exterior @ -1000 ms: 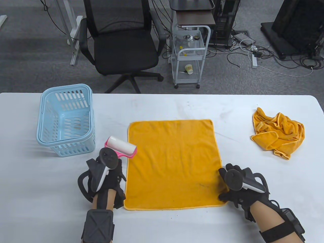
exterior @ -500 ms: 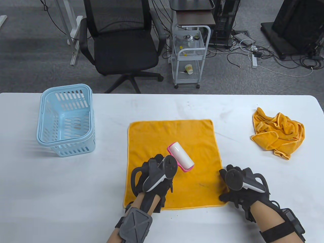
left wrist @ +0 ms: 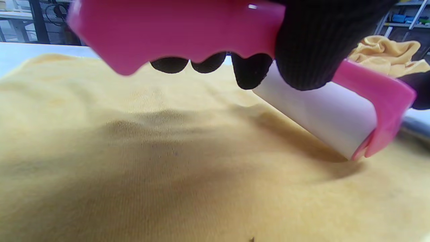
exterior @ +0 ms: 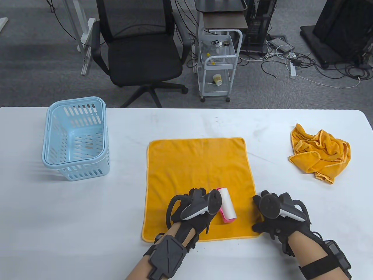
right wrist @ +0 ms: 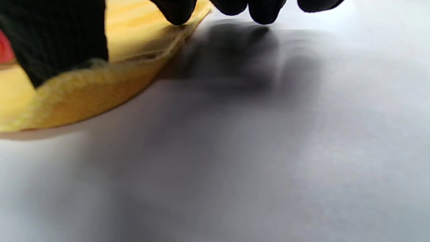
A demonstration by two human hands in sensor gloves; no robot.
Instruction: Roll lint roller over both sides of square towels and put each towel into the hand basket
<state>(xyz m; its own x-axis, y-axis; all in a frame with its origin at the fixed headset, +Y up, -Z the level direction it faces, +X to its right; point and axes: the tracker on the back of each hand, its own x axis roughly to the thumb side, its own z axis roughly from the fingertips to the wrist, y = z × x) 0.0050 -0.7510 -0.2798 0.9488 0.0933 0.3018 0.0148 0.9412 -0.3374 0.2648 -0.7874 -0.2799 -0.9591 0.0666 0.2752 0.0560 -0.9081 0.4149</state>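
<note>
The left hand grips the pink lint roller, its drum on the flat towel mid-bench; the right hand pins the near right corner, likely against bunching. The basket waits at the far left.

No readable text, labels, brands, numbers or signs are found in any view. No marking is seen on the lint roller, the spread towel, the crumpled towel or the basket. Nothing legible is shown on the hand trackers. Items on the cart behind the table are too small to be read.
</note>
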